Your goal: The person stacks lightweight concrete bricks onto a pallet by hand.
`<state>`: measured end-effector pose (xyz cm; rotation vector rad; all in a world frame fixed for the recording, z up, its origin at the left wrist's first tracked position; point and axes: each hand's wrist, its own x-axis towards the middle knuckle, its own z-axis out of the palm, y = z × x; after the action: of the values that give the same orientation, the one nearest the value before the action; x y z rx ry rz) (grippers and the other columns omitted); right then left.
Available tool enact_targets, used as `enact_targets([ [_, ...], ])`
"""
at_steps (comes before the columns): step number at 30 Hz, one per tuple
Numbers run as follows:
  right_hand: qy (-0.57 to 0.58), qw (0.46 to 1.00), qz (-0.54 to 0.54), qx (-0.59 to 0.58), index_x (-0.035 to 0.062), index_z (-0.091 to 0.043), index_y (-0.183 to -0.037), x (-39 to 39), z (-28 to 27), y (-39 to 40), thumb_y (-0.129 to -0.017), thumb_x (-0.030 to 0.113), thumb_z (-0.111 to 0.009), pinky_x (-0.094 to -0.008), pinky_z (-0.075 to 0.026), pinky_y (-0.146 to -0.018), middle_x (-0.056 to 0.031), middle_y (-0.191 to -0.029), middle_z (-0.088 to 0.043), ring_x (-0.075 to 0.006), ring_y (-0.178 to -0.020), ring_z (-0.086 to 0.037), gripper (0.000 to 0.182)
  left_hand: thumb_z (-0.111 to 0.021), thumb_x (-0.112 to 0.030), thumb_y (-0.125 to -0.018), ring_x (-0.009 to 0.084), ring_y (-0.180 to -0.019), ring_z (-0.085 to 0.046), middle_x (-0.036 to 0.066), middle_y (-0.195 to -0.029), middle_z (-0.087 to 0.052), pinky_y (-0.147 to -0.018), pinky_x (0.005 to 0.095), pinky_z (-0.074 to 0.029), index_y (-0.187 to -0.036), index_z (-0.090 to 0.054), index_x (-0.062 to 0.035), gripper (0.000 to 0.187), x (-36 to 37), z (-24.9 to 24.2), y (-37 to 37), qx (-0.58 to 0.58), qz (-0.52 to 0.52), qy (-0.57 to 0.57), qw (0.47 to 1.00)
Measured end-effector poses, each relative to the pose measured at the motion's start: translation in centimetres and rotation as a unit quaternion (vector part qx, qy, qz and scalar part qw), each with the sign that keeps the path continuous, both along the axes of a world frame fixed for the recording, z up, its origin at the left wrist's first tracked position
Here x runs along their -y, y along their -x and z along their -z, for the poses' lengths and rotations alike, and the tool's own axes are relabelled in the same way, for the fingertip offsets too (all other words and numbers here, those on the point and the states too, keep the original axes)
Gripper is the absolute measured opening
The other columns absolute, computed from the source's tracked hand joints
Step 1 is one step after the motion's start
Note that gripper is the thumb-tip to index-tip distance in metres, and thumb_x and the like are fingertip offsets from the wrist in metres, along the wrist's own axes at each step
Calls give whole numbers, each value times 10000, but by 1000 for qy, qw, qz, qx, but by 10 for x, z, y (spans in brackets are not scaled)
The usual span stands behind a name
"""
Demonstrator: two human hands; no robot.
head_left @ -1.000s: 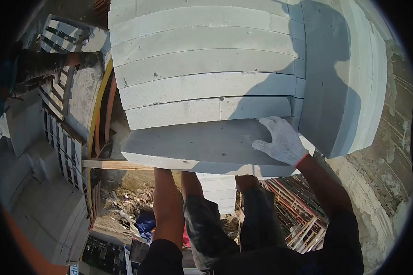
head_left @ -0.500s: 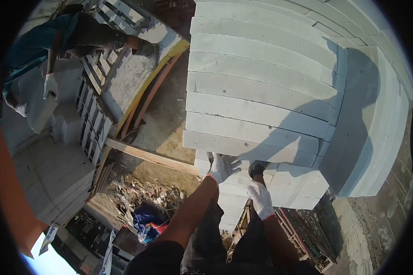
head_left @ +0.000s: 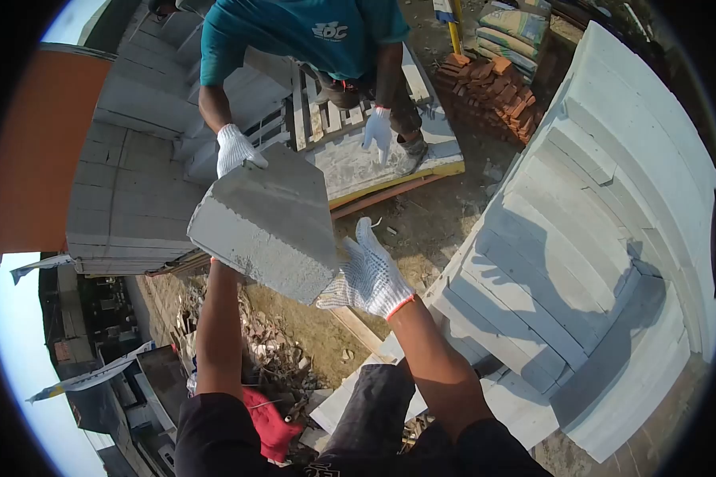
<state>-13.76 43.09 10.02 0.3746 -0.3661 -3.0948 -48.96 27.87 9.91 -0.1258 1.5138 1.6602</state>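
Note:
A pale grey lightweight concrete block (head_left: 266,230) hangs tilted in front of me. A co-worker's gloved hand (head_left: 237,151) is on its upper left edge. The co-worker's other gloved hand (head_left: 378,133) is apart from it. My right hand (head_left: 370,274), in a white dotted glove with an orange cuff, is at the block's right end. Its fingers are stretched toward the lower corner and its thumb is spread. My left forearm (head_left: 219,326) goes up behind the block's lower left edge; that hand and its fingers are hidden there.
At right stands a large stack of pale blocks (head_left: 525,294). The co-worker (head_left: 310,40) stands beyond the block, by a wooden pallet (head_left: 334,119). Red bricks (head_left: 493,91) and sacks (head_left: 513,36) are farther back. Rubble (head_left: 274,358) and a plank (head_left: 358,330) lie below.
My view has swung left to the co-worker and the block. Both my hands have left the block stack and come up to this block. The co-worker's one hand has come off it.

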Motion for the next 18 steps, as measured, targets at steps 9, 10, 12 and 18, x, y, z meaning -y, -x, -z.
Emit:
enact_targets([
  [9, -24, 990, 76, 117, 77, -413, -1393, 54, -67, -114, -888, 268, -685, -315, -503, -925, -79, -1240, -579, -172, -1103, -594, 605, -470, -671, -882, 315, -1332, -385, 112, -1492, -365, -1078, 493, -343, -1479, -322, -112, 831, 36, 7, -40, 75, 187, 158, 967],
  [10, -66, 991, 57, 103, 74, -343, -1451, 54, -63, -136, -866, 277, -712, -329, -473, -969, -88, -1285, -549, -192, -1157, -564, 721, -468, -665, -886, 313, -1329, -388, 109, -1489, -370, -1077, 492, -346, -1477, -326, -115, 820, 23, 15, -56, 86, 205, 147, 964],
  [12, -273, 953, 21, 132, 56, -213, -1502, 35, -65, -182, -824, 293, -750, -349, -410, -1039, -125, -1335, -507, -221, -1230, -507, 898, -465, -653, -896, 308, -1324, -396, 102, -1482, -382, -1073, 489, -352, -1473, -336, -119, 797, -16, 50, -109, 121, 230, 121, 958],
  [18, -749, 486, -342, 293, 46, -204, -1490, -23, -109, -321, -733, 223, -727, -431, -491, -870, -264, -1243, -481, -355, -1053, -574, 937, -418, -628, -934, 304, -1267, -457, 92, -1421, -462, -1053, 480, -378, -1473, -340, -138, 733, -105, 130, -379, 268, 146, -113, 945],
])
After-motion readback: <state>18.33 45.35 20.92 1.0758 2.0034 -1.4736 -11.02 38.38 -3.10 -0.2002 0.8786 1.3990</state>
